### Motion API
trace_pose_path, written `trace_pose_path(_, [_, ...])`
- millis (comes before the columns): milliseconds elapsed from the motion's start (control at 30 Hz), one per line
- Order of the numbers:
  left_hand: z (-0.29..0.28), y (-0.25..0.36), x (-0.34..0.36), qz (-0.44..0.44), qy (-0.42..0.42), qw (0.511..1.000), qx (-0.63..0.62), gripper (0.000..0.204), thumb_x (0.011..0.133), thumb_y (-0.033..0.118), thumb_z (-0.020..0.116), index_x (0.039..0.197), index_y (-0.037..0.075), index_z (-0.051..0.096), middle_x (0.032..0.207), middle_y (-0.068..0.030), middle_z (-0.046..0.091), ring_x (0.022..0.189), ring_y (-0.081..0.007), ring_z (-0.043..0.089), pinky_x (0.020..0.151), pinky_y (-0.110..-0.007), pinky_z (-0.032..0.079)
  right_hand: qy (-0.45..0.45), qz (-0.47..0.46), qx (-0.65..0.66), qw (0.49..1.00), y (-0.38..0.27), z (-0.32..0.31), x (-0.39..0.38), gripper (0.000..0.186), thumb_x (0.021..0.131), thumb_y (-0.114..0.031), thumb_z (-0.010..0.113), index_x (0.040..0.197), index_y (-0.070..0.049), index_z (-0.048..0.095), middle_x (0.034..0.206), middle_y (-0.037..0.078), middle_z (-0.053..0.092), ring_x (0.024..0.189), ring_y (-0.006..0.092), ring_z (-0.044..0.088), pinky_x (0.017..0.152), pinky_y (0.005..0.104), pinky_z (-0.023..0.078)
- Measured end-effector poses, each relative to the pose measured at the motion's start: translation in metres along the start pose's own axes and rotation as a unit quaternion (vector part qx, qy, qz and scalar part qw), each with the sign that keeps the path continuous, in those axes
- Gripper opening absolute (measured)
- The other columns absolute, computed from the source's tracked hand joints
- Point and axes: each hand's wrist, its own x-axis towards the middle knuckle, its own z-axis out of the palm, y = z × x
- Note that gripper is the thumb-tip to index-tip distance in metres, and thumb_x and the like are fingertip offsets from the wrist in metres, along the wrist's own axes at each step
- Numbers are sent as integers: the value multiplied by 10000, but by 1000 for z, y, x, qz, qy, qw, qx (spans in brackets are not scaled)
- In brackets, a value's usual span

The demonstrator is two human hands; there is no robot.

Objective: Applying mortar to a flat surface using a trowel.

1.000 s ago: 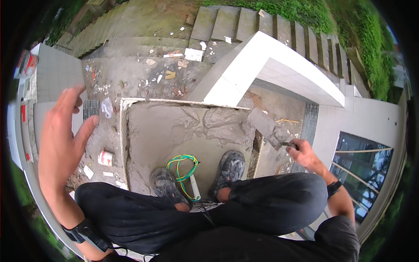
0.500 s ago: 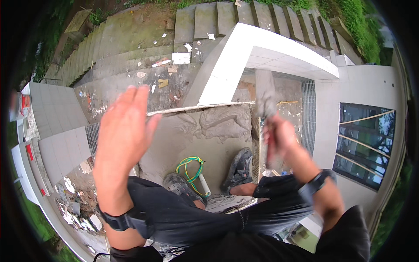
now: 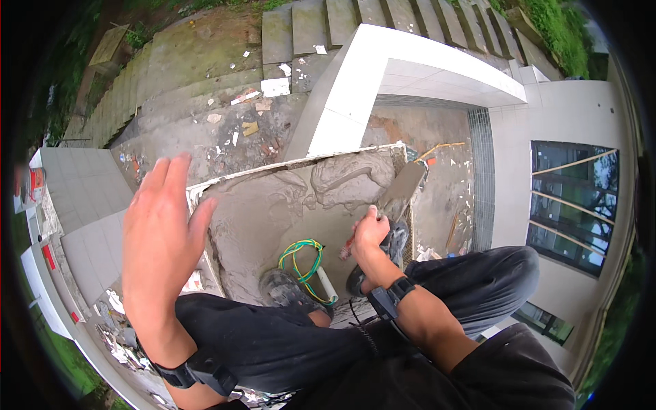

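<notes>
As I view remotely, right hand (image 3: pixel 370 232) grips trowel (image 3: pixel 403 187), right of wire coil (image 3: pixel 305 242); left hand (image 3: pixel 160 236), fingers spread, left of it.

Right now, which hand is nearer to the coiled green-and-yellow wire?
The right hand: gripping a grey metal trowel, it is just right of the wire. The left hand, open, is farther off, to the wire's left.

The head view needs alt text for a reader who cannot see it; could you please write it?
A person's right hand grips a trowel near the right edge of wet grey mortar, while the open left hand hovers at left. Between the shoes are a green-and-yellow cable coil and a white tube; concrete steps lie beyond.
</notes>
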Motion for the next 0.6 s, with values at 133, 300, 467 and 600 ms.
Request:
trace_pose_path(133, [-2, -2, -5, 2, 46, 998, 31, 562, 924, 156, 774, 1413, -33, 574, 1404, -297, 623, 1307, -473, 590, 1090, -509, 485, 55, -57, -97, 992, 27, -2, 21, 406, 1049, -313, 667, 1004, 83, 591, 878, 204, 675, 773, 344, 620, 771, 482, 514])
trace_pose_path(300, [-4, 4, -11, 14, 36, 999, 11, 571, 930, 170, 773, 1430, -22, 573, 1416, -317, 615, 1338, -482, 570, 1099, -518, 475, 67, -8, -110, 992, 37, -2, 11, 426, 1035, -329, 689, 1057, 91, 622, 980, 241, 696, 877, 382, 633, 855, 493, 502])
trace_pose_path(467, [-9, 8, -15, -18, 3, 1000, -10, 580, 933, 189, 778, 1438, -5, 573, 1418, -323, 610, 1353, -485, 557, 1098, -522, 473, 88, -8, -116, 989, 41, 11, 3, 415, 1027, -324, 698, 1076, 81, 625, 1017, 247, 702, 926, 407, 651, 890, 488, 508])
trace_pose_path(600, [-13, 7, -21, -24, 5, 1000, 2, 587, 936, 202, 779, 1446, 0, 570, 1425, -323, 607, 1364, -482, 550, 1098, -519, 470, 83, -38, -130, 987, 47, 18, 18, 320, 1051, -282, 665, 1093, 18, 563, 799, 116, 606, 601, 227, 566, 528, 402, 456])
